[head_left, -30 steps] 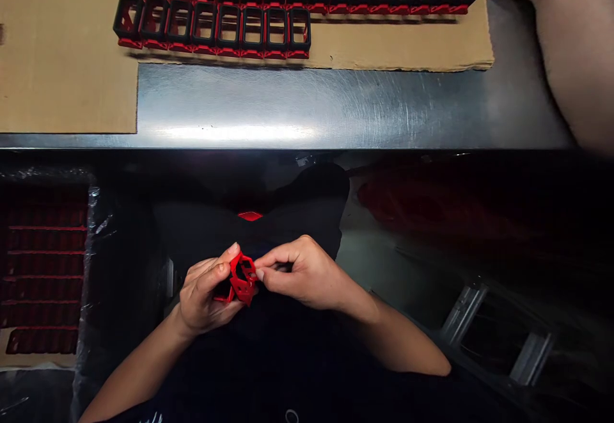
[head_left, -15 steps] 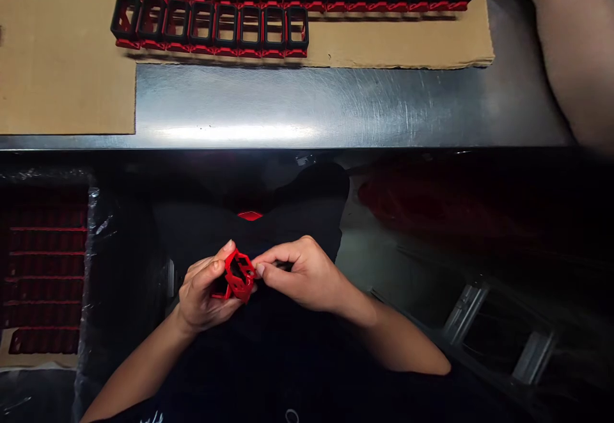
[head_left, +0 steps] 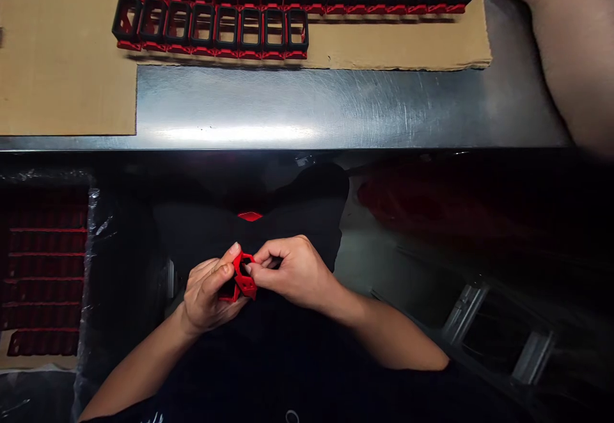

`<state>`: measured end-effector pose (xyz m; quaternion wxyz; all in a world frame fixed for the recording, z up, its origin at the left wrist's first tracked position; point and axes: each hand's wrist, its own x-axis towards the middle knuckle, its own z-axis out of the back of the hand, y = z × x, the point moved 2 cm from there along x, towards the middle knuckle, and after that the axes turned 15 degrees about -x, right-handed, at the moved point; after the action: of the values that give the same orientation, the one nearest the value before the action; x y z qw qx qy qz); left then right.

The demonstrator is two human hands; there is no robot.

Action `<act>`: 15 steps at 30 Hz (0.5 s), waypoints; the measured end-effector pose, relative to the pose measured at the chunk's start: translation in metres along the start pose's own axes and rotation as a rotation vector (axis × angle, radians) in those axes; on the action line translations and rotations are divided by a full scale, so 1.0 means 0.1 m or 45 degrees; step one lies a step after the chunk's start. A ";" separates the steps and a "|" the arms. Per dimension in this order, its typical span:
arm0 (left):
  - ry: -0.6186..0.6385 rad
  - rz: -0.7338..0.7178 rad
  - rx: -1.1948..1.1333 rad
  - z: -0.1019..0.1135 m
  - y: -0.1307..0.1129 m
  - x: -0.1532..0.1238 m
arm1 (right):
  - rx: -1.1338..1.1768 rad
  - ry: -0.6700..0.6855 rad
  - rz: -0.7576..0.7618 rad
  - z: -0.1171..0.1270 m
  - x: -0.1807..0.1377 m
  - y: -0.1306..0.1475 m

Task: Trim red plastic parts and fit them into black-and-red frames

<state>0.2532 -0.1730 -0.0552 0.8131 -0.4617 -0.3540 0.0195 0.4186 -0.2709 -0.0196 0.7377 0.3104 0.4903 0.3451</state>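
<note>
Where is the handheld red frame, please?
In the head view, the red frame is below and left of centre, between the left hand and right hand.

Room over tabletop [head_left: 288, 103], frames [head_left: 238, 29] beyond, co-worker's arm [head_left: 575, 52] rightward

The person wears a very dark, navy-to-black top [head_left: 307, 372] with short sleeves [head_left: 472, 390] that leave both forearms [head_left: 386, 333] bare. Small white strokes [head_left: 154, 418] mark the cloth at the near left, and a pale ring outline [head_left: 291, 416] sits near the middle. Left hand [head_left: 208, 292] and right hand [head_left: 295, 272] are bare too, with slender fingers. Black cloth [head_left: 307, 208] covers the lap.
</note>
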 end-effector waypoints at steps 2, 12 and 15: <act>-0.013 0.026 -0.037 0.00 0.01 -0.03 | -0.032 -0.002 -0.004 0.01 0.01 0.03; -0.162 0.275 -0.205 -0.03 0.01 -0.13 | -0.032 0.242 0.102 0.17 -0.03 0.04; -0.164 0.284 -0.215 -0.03 0.03 -0.14 | -0.022 0.214 0.108 0.17 -0.04 0.04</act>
<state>0.2448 -0.1788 -0.0661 0.7398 -0.5627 -0.3523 0.1093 0.4323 -0.2734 -0.0087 0.6813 0.2945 0.5339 0.4051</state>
